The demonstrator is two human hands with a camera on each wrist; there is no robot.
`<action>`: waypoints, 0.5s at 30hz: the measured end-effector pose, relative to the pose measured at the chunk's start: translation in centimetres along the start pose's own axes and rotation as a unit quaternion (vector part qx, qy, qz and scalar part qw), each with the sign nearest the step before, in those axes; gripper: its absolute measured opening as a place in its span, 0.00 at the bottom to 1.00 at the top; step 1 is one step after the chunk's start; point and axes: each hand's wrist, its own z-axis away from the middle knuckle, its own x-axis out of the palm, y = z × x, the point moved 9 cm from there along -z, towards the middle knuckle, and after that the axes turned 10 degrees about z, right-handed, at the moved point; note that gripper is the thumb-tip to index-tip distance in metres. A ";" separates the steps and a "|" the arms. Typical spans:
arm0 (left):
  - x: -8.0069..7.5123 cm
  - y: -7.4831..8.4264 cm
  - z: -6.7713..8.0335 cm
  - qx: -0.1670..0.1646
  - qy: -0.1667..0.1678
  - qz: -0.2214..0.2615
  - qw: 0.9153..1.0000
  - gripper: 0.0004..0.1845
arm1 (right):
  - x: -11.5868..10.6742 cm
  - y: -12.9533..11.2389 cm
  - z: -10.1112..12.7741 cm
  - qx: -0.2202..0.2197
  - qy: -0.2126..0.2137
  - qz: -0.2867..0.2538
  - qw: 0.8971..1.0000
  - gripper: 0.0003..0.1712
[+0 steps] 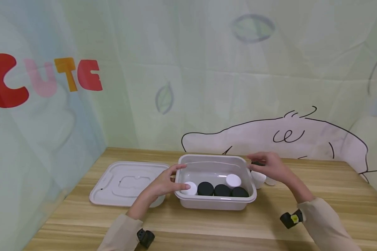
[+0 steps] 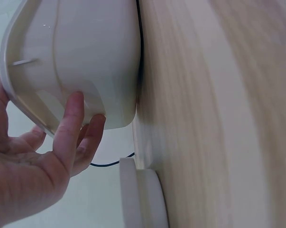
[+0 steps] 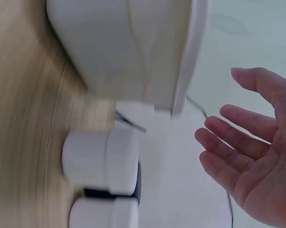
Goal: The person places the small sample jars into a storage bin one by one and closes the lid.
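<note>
A light grey plastic box (image 1: 212, 204) stands on the table with several round jars inside, some with black lids (image 1: 205, 188) and some with white lids (image 1: 233, 181). My left hand (image 1: 163, 183) grips the box's left rim, thumb over the edge and fingers against the outer wall (image 2: 95, 47). Beyond the box's right end, my right hand (image 1: 271, 167) hovers with nothing in its fingers, which are spread and slightly bent in the right wrist view. Beneath it are white jars (image 3: 100, 159), with a dark one (image 3: 139, 183) partly hidden behind them.
The box's flat grey lid (image 1: 132, 184) lies on the wooden table (image 1: 163, 228), left of the box. A printed cloth backdrop (image 1: 138, 115) rises behind the table and along its left side.
</note>
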 end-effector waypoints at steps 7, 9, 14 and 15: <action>0.0 0.1 0.1 -0.002 0.002 -0.003 1.000 0.38 | -1.9 4.3 1.7 0.060 0.028 -0.019 0.998 0.25; 0.0 0.1 0.1 -0.002 0.004 -0.002 1.000 0.38 | -2.1 5.5 2.1 0.073 0.030 -0.020 0.997 0.27; 0.0 0.0 0.1 -0.005 0.008 -0.002 1.000 0.38 | -2.0 7.8 2.9 0.098 0.025 -0.015 0.995 0.30; 0.0 0.0 0.1 -0.005 0.008 -0.002 1.000 0.38 | -1.9 8.2 3.1 0.104 0.022 -0.012 0.994 0.30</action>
